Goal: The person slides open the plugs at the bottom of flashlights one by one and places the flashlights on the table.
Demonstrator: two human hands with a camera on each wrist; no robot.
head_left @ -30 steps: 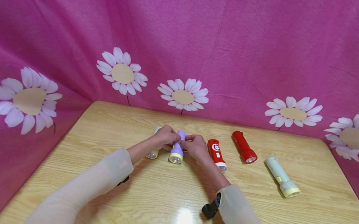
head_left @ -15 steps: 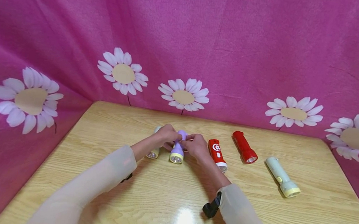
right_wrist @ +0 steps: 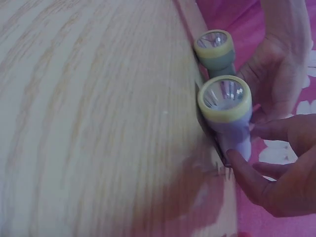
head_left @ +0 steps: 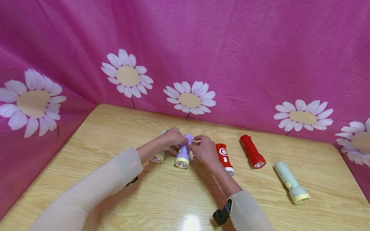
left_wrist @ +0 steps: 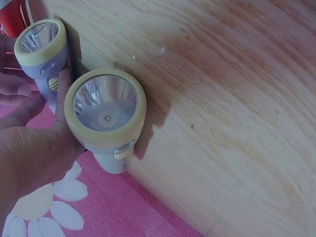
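In the head view, a purple flashlight point(head_left: 184, 153) with a yellow rim lies on the table, lens toward me. My left hand point(head_left: 172, 140) pinches its body from the left; in the left wrist view the thumb and a finger lie on either side of it. On the right, my right hand point(head_left: 203, 147) is at the same flashlight, thumb and fingers parted and loosely bent. Whether they still touch its body is hard to tell. A pale green flashlight point(left_wrist: 106, 111) with a yellow rim lies just left of it, partly hidden by my left hand in the head view.
Right of my hands lie a red-and-white flashlight point(head_left: 224, 158), a red flashlight point(head_left: 252, 151) and another pale green flashlight point(head_left: 291, 183). They rest on a wooden table point(head_left: 156, 205). A pink cloth point(head_left: 244, 54) with white daisies hangs behind and at the sides.
My right hand has drawn slightly right and its fingers have parted from where they pinched the purple flashlight. My left hand and the flashlights stay nearly where they were.
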